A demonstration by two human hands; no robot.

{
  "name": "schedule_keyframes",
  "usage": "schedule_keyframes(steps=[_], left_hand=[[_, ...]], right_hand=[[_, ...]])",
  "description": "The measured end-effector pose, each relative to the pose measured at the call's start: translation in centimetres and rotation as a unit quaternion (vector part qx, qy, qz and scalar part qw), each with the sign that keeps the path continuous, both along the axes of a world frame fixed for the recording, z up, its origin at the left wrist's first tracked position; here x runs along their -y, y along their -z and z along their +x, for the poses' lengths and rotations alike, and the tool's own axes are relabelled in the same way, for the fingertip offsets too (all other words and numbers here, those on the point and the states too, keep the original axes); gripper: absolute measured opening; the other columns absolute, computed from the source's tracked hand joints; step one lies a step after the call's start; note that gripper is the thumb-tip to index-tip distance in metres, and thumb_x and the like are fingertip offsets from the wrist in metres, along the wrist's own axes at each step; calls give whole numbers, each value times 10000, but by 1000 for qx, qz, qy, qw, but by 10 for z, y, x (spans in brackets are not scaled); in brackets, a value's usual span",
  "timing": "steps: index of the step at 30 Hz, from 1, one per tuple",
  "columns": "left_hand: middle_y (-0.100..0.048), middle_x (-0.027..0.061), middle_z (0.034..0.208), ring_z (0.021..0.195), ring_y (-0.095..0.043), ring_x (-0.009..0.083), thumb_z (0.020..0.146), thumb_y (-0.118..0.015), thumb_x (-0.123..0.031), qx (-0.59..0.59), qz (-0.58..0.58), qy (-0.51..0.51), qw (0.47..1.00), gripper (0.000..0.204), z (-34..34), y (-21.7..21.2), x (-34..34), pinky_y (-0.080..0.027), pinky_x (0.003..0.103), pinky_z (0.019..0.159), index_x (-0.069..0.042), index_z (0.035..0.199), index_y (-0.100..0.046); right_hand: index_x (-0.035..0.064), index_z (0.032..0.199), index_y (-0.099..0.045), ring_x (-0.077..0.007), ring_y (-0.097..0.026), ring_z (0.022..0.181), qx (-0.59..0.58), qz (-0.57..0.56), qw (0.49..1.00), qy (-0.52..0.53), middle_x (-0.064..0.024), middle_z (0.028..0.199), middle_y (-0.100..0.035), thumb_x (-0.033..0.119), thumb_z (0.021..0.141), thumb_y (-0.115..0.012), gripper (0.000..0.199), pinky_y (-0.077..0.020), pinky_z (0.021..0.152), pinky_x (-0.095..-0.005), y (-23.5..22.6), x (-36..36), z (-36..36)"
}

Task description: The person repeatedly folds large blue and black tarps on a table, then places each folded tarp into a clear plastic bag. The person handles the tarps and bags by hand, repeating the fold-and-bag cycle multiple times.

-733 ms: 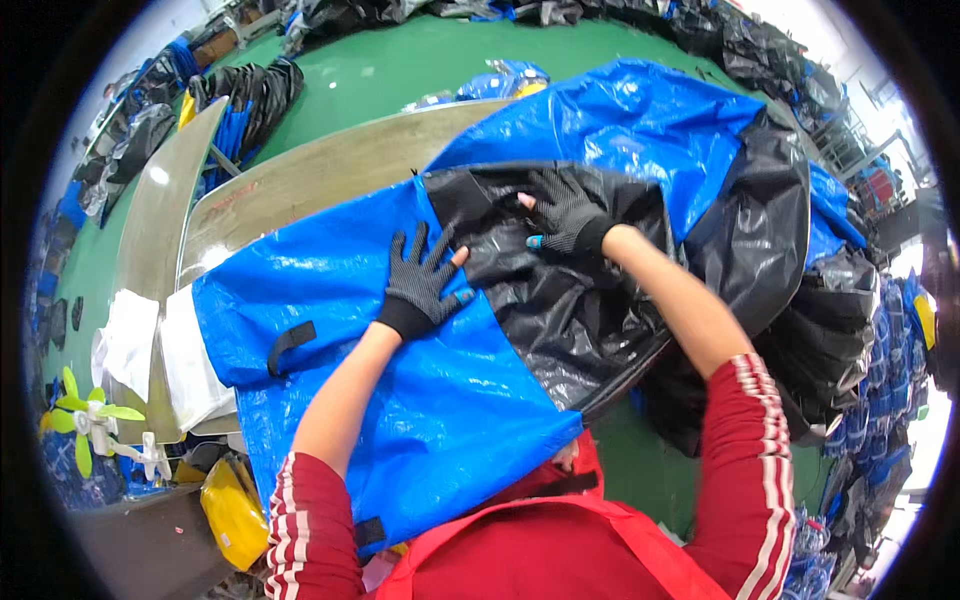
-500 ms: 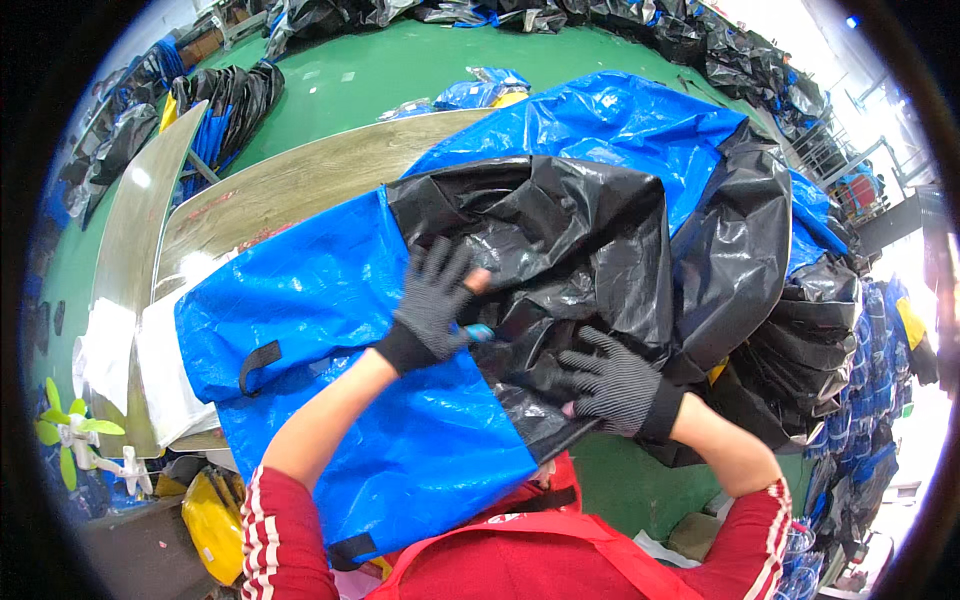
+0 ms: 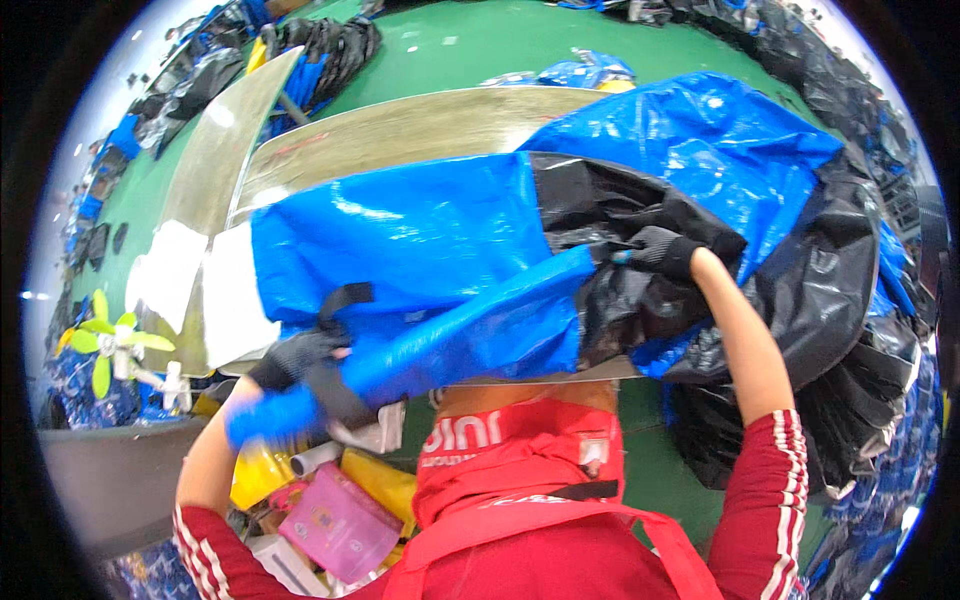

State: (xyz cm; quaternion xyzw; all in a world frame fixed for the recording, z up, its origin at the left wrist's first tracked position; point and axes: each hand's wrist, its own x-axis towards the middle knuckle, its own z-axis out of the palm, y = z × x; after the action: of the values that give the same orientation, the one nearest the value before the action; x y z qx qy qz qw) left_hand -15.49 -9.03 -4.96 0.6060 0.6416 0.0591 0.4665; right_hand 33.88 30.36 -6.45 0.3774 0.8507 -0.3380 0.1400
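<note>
A large blue and black tarpaulin piece (image 3: 420,215) lies across the work table, its near edge lifted and folded over into a long blue flap. At the left end my left hand (image 3: 298,358), in a dark knit glove, is closed on the lifted edge beside a black strap (image 3: 345,298); the flap partly hides its fingers. My right hand (image 3: 660,250), gloved alike, pinches the black section near where it meets the blue. A second black strap (image 3: 335,392) hangs on the flap's left end, which is smeared by motion.
More blue and black tarpaulin (image 3: 690,130) is heaped on the right of the wooden table (image 3: 400,125). White sheets (image 3: 238,295) lie at its left end. A small green-bladed fan (image 3: 115,340) stands at the left, above a pink package (image 3: 340,522). Tarpaulin piles line the green floor (image 3: 470,45).
Both hands lay spread on the tarpaulin before. My left hand has moved left and down, my right hand up; both now grip it. The near blue edge is raised and folded, and the view has shifted.
</note>
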Motion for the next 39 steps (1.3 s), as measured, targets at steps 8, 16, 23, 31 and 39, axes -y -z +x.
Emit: schedule_keyframes(steps=[8, 16, 23, 31, 39], left_hand=[[-575, 106, 1010, 937, -511, 228, 876, -688, -336, -76, 257, -398, 877, 423, -27, 3, 148, -421, 355, 849, -6, 1094, -539], [-652, 239, 1069, 995, -617, 434, 901, -548, -509, -412, 39, -401, 817, 565, -16, 55, 75, -471, 525, 847, -18, 1175, -596], [-430, 174, 1438, 1346, -372, 385, 852, -600, -267, -138, 466, -95, 869, 477, 145, -39, -115, -289, 485, 1122, -51, 1273, -537], [-373, 156, 1487, 1413, -240, 396, 864, -556, -386, -241, 465, 178, 833, 459, 214, 48, -200, -51, 613, 1148, -235, 1296, -582], [-395, 238, 1433, 1360, -336, 391, 771, -664, -339, -36, 434, 249, 865, 546, 203, 17, -218, -156, 612, 1138, -189, 1288, -577]], right_hand=[[3, 619, -606, -152, -426, 521, 16, -26, 1000, 0, -128, 535, -468, 609, 839, -625, 645, -371, 543, -369, -26, 10, -7], [81, 887, -746, -364, -679, 886, 150, 194, 968, 49, -196, 912, -700, 791, 704, -552, 758, -519, 811, -467, -20, 73, -15], [95, 1120, -645, -329, -637, 984, 45, 424, 904, -6, -133, 968, -670, 601, 707, -687, 654, -484, 873, -443, -13, 90, -8], [77, 1415, -402, -432, -258, 1384, -165, 448, 874, 95, -240, 1469, -335, 602, 679, -708, 954, -154, 1148, -558, -37, 101, 16], [180, 1121, -653, -329, -607, 1066, -272, 363, 891, 8, -135, 1085, -659, 195, 777, -660, 345, -343, 1035, -584, -50, 224, 22]])
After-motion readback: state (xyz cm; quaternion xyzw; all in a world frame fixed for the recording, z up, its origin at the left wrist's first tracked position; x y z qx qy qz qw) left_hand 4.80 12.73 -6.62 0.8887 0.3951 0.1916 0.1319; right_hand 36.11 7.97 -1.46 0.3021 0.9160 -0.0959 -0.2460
